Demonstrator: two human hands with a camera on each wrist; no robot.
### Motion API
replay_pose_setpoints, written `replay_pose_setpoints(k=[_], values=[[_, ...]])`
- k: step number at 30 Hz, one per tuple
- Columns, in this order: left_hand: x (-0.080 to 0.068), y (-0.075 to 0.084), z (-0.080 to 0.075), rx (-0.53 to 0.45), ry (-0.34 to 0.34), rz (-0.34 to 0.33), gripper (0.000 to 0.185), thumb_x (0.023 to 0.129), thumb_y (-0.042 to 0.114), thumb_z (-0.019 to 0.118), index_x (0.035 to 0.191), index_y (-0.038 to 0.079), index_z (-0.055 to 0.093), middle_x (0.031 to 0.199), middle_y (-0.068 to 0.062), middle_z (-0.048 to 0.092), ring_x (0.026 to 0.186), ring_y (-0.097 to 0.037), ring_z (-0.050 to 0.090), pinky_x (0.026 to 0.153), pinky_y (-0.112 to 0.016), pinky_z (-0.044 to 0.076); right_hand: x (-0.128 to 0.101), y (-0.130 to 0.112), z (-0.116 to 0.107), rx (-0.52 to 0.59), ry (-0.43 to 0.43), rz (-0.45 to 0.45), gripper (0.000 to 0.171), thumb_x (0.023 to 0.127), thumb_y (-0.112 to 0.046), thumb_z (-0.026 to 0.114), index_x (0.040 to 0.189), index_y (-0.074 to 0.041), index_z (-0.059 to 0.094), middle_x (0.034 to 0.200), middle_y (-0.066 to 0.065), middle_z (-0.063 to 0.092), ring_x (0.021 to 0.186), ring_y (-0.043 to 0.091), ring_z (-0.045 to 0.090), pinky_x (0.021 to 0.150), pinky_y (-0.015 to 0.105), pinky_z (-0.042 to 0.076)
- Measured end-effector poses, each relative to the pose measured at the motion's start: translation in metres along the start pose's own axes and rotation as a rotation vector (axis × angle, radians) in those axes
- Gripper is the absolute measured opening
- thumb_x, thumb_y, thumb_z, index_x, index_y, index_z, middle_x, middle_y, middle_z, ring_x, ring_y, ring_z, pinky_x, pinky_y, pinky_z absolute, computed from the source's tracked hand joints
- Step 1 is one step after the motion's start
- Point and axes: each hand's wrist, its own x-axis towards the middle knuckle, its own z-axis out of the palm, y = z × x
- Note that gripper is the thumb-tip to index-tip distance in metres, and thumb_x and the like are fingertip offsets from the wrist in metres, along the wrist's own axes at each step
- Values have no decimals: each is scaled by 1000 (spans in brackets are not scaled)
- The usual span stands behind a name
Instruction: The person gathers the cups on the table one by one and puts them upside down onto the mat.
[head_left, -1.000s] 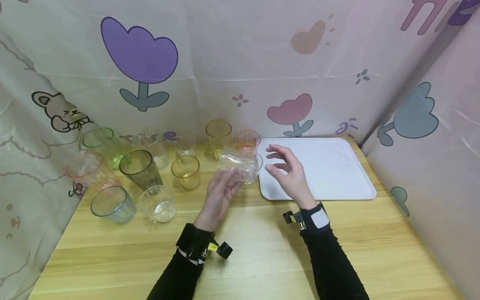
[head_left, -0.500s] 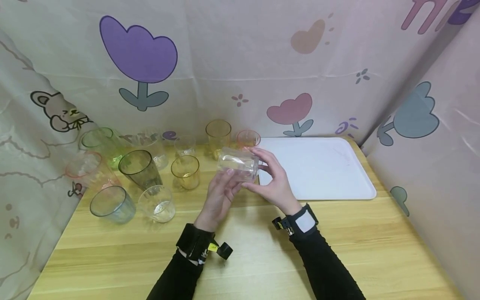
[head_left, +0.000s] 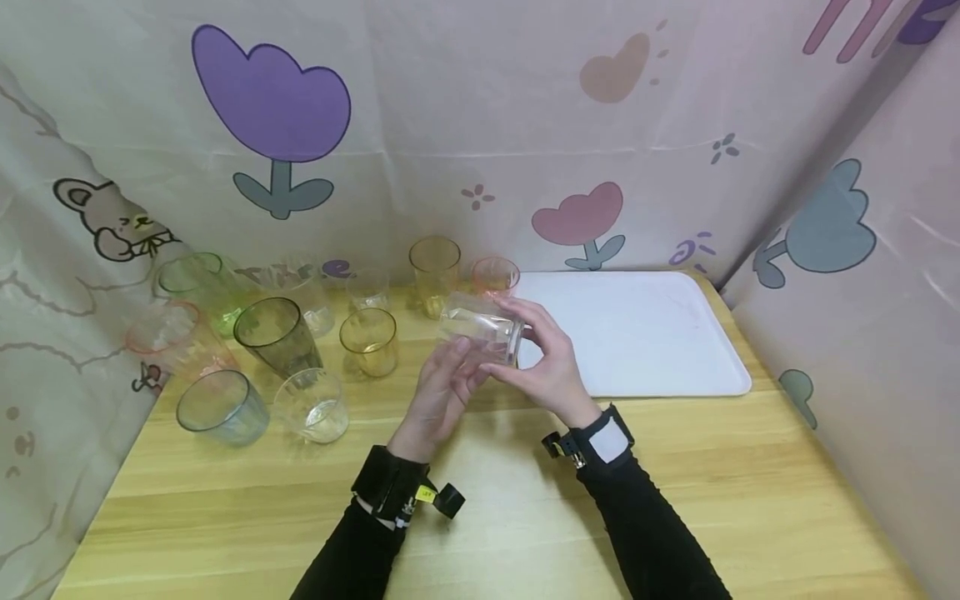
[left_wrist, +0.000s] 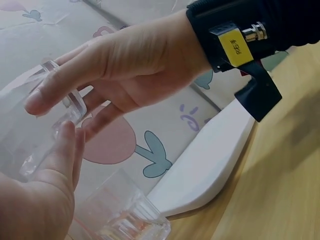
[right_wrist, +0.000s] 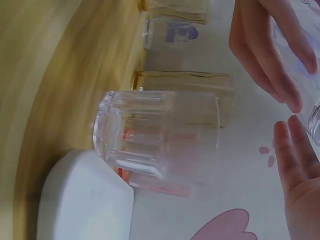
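Note:
Above the table, a clear drinking glass (head_left: 480,323) lies tilted on its side between both hands, its thick base toward the right. My left hand (head_left: 433,392) holds its lower side, with the thumb along the wall. The right hand (head_left: 549,362) pinches the base end between thumb and fingers, as the left wrist view shows as well. Another clear glass (right_wrist: 155,135) stands upright under the hands, close to the tray corner; in the head view the held glass and right hand mostly hide it. An amber glass (head_left: 435,275) and a pink glass (head_left: 495,275) stand behind.
A white tray (head_left: 637,333) lies at the right. On the left stand several more glasses: green (head_left: 198,283), pink (head_left: 176,337), dark grey (head_left: 277,333), bluish (head_left: 225,408), clear (head_left: 313,408) and short amber (head_left: 369,343). A printed curtain (head_left: 450,100) closes off the back.
My right hand has moved left from over the tray and taken hold of the glass's base end. The left hand and the glass have stayed almost in place.

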Motion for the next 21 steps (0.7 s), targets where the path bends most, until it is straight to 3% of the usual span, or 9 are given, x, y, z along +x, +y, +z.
replay_pose_setpoints(k=[3,7,11,14,17,21], values=[[0,-2,1,24,-12,20,28,91,34,81,106,17,66,121,-3,67,108,-17,70,99,-30,57,1,-3,-4,25,17,23,88,67,8,93,145,-4,53,150,15,54,133,24,56,103,39,55],[0,-6,4,109,-30,52,15,99,14,68,113,16,62,123,-6,65,108,-18,69,103,-42,56,4,-9,-11,72,66,80,86,69,12,89,144,-1,49,148,14,57,129,23,58,103,36,53],[1,-14,7,251,-14,64,28,97,1,61,124,10,58,122,-10,66,106,-24,71,100,-52,57,6,-13,-21,116,120,97,83,70,17,85,142,3,46,146,14,57,128,24,59,101,36,52],[3,-22,9,418,21,75,36,97,1,62,132,0,53,120,-18,66,100,-27,71,90,-47,61,7,-14,-29,132,167,94,82,70,18,83,143,5,45,144,12,59,125,25,60,100,35,53],[3,-29,10,648,28,93,40,96,3,66,134,-5,54,117,-23,66,95,-27,71,81,-36,61,9,-16,-37,146,215,78,80,72,18,80,144,5,46,142,8,59,123,25,59,99,33,53],[4,-34,10,967,-47,174,33,94,5,71,126,-2,65,113,-16,67,94,-24,68,77,-29,58,11,-15,-46,150,262,52,77,75,15,78,146,1,49,140,7,58,124,25,57,102,32,51]])
